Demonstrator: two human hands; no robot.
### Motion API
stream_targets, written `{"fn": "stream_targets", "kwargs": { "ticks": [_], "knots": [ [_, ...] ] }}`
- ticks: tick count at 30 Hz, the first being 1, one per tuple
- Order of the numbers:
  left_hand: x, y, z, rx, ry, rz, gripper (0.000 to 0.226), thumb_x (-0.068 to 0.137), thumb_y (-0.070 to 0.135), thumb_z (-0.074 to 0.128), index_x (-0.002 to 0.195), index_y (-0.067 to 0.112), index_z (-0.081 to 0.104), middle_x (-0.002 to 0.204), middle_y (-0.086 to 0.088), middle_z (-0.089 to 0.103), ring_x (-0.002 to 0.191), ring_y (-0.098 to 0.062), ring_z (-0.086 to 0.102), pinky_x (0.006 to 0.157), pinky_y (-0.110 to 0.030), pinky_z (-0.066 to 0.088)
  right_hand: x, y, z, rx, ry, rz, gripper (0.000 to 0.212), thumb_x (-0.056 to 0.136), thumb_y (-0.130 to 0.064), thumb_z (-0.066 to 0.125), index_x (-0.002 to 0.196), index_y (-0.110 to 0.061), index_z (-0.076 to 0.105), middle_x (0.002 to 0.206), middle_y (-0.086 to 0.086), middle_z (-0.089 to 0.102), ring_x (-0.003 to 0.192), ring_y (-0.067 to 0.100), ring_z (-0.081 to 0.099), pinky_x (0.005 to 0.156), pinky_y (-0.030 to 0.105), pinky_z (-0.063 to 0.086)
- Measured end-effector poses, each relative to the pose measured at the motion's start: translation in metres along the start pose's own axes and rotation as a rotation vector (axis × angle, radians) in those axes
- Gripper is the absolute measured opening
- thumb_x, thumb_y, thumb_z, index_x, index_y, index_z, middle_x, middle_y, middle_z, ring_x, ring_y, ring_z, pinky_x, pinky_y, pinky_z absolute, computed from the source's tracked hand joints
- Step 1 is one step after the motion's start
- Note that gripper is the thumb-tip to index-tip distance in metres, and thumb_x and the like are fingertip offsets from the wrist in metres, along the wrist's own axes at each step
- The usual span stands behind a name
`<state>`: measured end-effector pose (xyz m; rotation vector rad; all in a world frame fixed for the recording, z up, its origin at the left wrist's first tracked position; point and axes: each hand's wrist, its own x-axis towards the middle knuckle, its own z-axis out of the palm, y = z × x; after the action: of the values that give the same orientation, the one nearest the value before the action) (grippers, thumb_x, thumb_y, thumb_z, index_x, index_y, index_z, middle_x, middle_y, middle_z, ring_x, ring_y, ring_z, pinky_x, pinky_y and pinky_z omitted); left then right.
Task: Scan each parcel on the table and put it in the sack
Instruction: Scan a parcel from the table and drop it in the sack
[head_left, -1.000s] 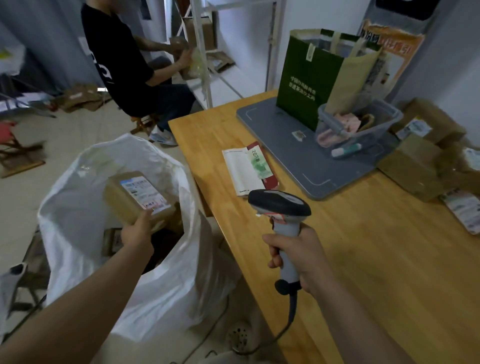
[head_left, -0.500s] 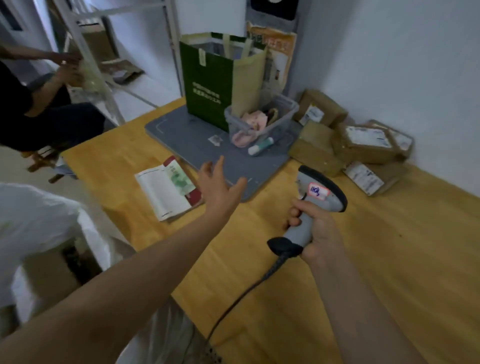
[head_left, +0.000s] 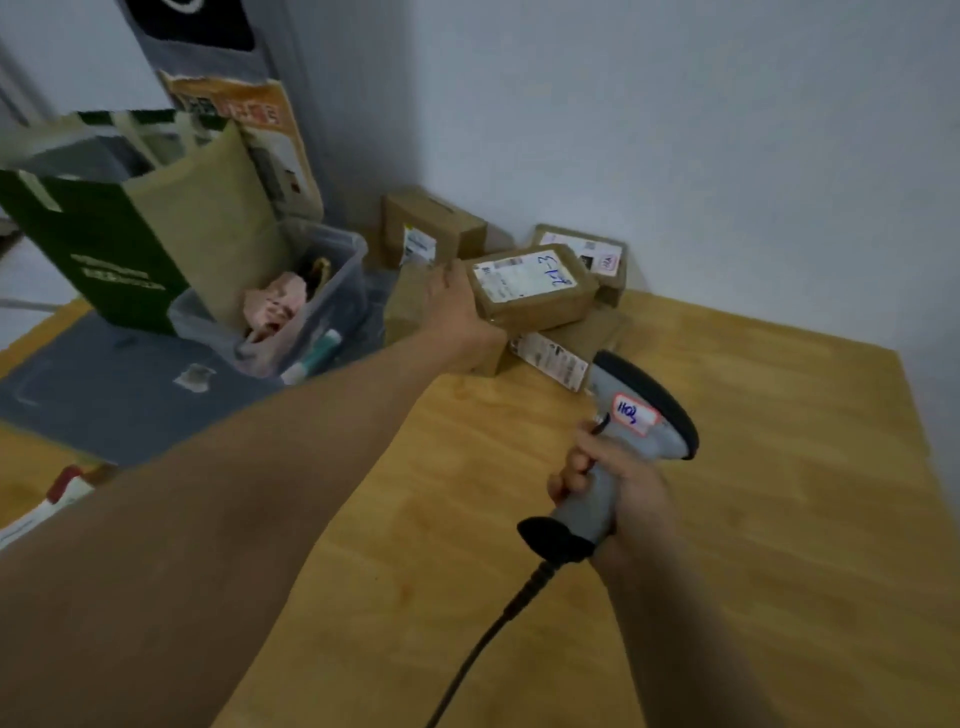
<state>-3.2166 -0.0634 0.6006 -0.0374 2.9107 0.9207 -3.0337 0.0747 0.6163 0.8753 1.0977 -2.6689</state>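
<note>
Table: you look down on a wooden top (head_left: 779, 519) that fills the lower right of the frame, with a pale wall behind it.
Parcels: a pile of brown boxes (head_left: 431, 228) sits upper middle, in the table's far corner against the wall.
Top parcel (head_left: 535, 291): it lies tilted on the pile, label up.
Left hand (head_left: 457, 306): your arm reaches across the frame and the hand lies against the top parcel's left end; blur hides whether the fingers close on it.
Right hand (head_left: 618, 488): lower right of centre, wrapped round the scanner's handle.
Scanner (head_left: 639, 421): its grey head points toward the pile, and its cable (head_left: 483, 639) runs off the bottom edge.
Left side: a green bag (head_left: 104, 249) and a clear tub (head_left: 332, 291) stand on a grey mat (head_left: 104, 395).
</note>
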Motion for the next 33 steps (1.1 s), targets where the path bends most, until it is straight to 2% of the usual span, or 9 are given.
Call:
{"fn": "stream_targets", "kwargs": {
  "ticks": [3,6,9,14,17,20,22,29,33],
  "knots": [
    [0.034,0.012,0.003,0.138,-0.080,-0.039,0.125,0.073,0.028,0.082,0.153,0.013,-0.014,0.161,-0.011,-0.010,0.148,-0.032,-0.007,0.119,-0.046,0.007,0.017,-0.001,-0.012,-0.022,0.000,0.005,0.012,0.083,0.004,0.060,0.091,-0.005,0.058,0.053,0.005,0.049,0.037,0.013,0.044,0.041,0.026,0.044],
    [0.055,0.013,0.008,0.176,-0.133,-0.052,0.128,0.072,0.025,0.082,0.151,0.011,-0.018,0.160,-0.015,-0.009,0.147,-0.036,-0.008,0.118,-0.049,0.006,0.026,-0.002,-0.018,-0.033,-0.013,-0.013,0.016,0.081,0.007,0.060,0.094,-0.002,0.059,0.051,0.006,0.049,0.036,0.015,0.043,0.041,0.026,0.044],
    [0.055,0.012,0.004,0.218,-0.114,-0.027,0.127,0.069,0.029,0.083,0.153,0.010,-0.010,0.159,-0.018,0.000,0.147,-0.037,0.000,0.117,-0.048,0.012,0.025,-0.002,-0.021,-0.068,-0.020,-0.026,0.018,0.081,0.008,0.061,0.096,-0.001,0.060,0.052,0.008,0.049,0.036,0.015,0.043,0.042,0.026,0.044],
    [-0.009,-0.007,-0.003,0.160,-0.030,0.163,0.121,0.065,0.025,0.084,0.153,0.010,0.003,0.154,-0.013,0.010,0.143,-0.031,0.011,0.116,-0.044,0.021,0.003,-0.002,-0.024,-0.261,0.021,-0.078,0.014,0.079,0.007,0.064,0.090,-0.001,0.063,0.054,0.009,0.050,0.041,0.018,0.045,0.047,0.029,0.046],
    [-0.069,-0.040,-0.002,0.146,0.030,0.253,0.114,0.063,0.019,0.084,0.151,0.009,0.013,0.148,-0.013,0.017,0.138,-0.031,0.017,0.107,-0.043,0.033,-0.020,0.003,-0.025,-0.451,0.004,-0.092,0.008,0.078,0.006,0.067,0.080,0.001,0.061,0.055,0.012,0.051,0.044,0.021,0.046,0.049,0.031,0.046],
    [-0.122,-0.078,0.001,0.174,0.150,0.349,0.106,0.062,0.014,0.083,0.149,0.002,0.024,0.143,-0.016,0.026,0.135,-0.036,0.027,0.097,-0.048,0.045,-0.047,0.020,-0.022,-0.644,-0.049,-0.119,0.009,0.078,0.003,0.070,0.080,0.002,0.060,0.054,0.011,0.055,0.043,0.021,0.049,0.054,0.036,0.049],
    [-0.149,-0.100,0.000,0.200,0.218,0.402,0.102,0.061,0.014,0.085,0.145,0.000,0.029,0.137,-0.015,0.031,0.129,-0.038,0.034,0.088,-0.050,0.051,-0.064,0.034,-0.018,-0.744,-0.083,-0.148,0.014,0.078,0.003,0.070,0.070,0.000,0.058,0.051,0.010,0.055,0.041,0.019,0.050,0.055,0.037,0.050],
    [-0.209,-0.137,-0.026,0.272,0.323,0.393,0.100,0.063,0.018,0.086,0.145,-0.002,0.032,0.135,-0.016,0.032,0.126,-0.029,0.031,0.082,-0.042,0.054,-0.110,0.072,-0.012,-0.949,-0.138,-0.188,0.027,0.081,-0.001,0.067,0.056,-0.001,0.057,0.046,0.010,0.056,0.040,0.015,0.050,0.046,0.024,0.047],
    [-0.226,-0.147,-0.036,0.285,0.349,0.373,0.103,0.059,0.018,0.089,0.144,-0.002,0.033,0.135,-0.015,0.031,0.126,-0.030,0.030,0.079,-0.041,0.055,-0.127,0.083,-0.006,-0.993,-0.175,-0.208,0.029,0.081,-0.002,0.067,0.055,-0.001,0.055,0.043,0.007,0.054,0.040,0.014,0.050,0.049,0.027,0.049]
  ]
}}
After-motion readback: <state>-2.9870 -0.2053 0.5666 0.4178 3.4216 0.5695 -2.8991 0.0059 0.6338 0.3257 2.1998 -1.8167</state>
